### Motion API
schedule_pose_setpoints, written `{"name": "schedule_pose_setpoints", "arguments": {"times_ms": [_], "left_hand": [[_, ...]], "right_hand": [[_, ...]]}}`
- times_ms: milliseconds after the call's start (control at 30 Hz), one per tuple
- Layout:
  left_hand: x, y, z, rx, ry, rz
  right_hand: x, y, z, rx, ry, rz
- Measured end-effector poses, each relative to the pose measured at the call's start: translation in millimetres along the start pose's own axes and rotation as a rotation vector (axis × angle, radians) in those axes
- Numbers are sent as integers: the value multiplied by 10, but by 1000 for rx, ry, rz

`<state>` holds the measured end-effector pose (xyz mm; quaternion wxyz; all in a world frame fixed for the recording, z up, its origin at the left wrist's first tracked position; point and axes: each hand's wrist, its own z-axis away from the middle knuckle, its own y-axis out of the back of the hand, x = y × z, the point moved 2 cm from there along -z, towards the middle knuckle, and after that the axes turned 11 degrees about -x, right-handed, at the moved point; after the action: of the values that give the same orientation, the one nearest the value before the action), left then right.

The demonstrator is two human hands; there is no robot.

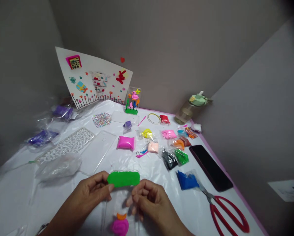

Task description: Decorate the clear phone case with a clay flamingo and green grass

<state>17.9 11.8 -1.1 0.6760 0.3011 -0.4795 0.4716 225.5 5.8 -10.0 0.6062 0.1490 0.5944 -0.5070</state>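
Observation:
Between my hands is a clear phone case [115,206], tilted, with a smooth band of green clay [123,178] across its far end. Nearer me on the case sit a pink clay swirl [120,226] and a small orange clay piece [121,216]. My left hand [94,190] pinches the left corner beside the green band, thumb on top. Curled at the right edge is my right hand [150,201], its index finger against the green end and its other fingers bent over the case side; their exact contact is partly hidden.
Several clay packets lie beyond my hands, including pink [126,143], black [169,159] and blue [187,180]. Red-handled scissors [217,205] and a dark phone [210,167] lie right. A decorated case [133,101] stands at the back, near a bottle [191,106]. Left is a patterned case [68,144].

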Motion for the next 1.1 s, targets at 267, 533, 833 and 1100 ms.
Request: {"name": "schedule_pose_setpoints", "arguments": {"times_ms": [267, 533, 833, 1100], "left_hand": [[-59, 35, 20, -18, -11, 185], [84, -97, 31, -44, 44, 456], [135, -132, 53, 32, 105, 465], [116, -111, 32, 36, 44, 364]], "right_hand": [[-68, 27, -9, 23, -15, -7], [-78, 28, 0, 19, -31, -44], [-64, 19, 9, 1, -35, -54], [-54, 6, 7, -24, -33, -52]]}}
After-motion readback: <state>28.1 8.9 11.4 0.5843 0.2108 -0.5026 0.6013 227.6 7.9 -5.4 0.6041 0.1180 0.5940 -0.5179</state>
